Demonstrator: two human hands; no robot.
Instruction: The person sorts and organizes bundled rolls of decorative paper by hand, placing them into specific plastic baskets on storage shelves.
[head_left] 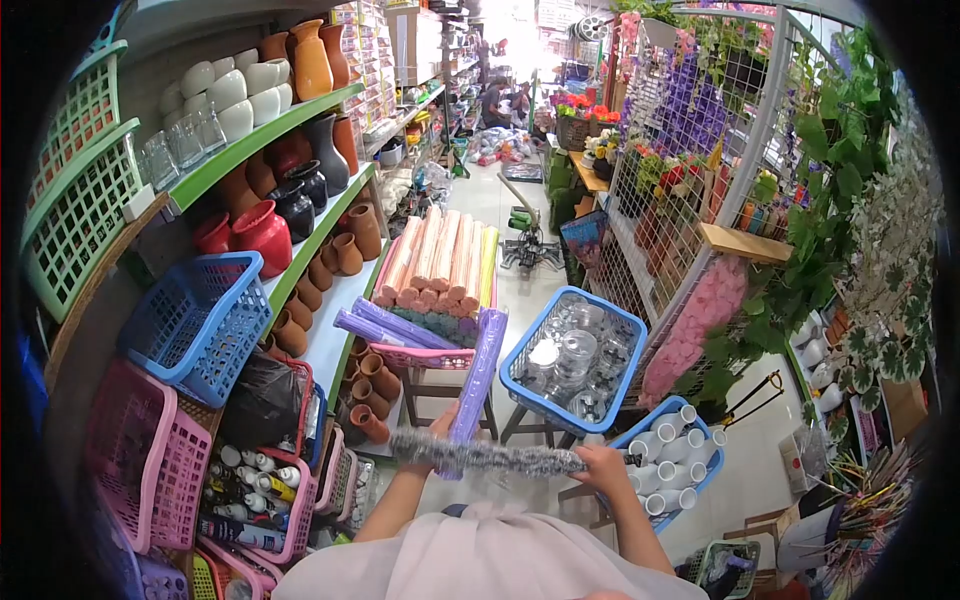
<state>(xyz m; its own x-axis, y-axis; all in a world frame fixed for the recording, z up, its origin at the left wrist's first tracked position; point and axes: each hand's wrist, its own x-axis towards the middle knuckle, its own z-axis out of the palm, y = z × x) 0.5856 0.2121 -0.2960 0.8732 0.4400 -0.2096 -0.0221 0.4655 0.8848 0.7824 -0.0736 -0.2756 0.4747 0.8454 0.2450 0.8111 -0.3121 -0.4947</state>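
Observation:
My right hand (606, 470) is closed round the handle end of a grey fluffy duster (515, 459), which lies sideways across in front of me. My left hand (430, 447) is partly covered by the duster. Its fingers close on a purple plastic-wrapped roll (482, 360) that stands out at a slant, its near end below the duster. The duster's fluff touches the roll. Just beyond, a pink basket (425, 358) holds several peach-coloured rolls (450, 255) and more purple rolls (400, 325).
A blue basket of clear plastic containers (622, 395) stands ahead to the right, with a blue basket of white cups (712, 462) nearer. Shelves with clay pots (348, 254) line the left. A wire rack (655, 200) with artificial flowers is on the right. People sit far down the aisle.

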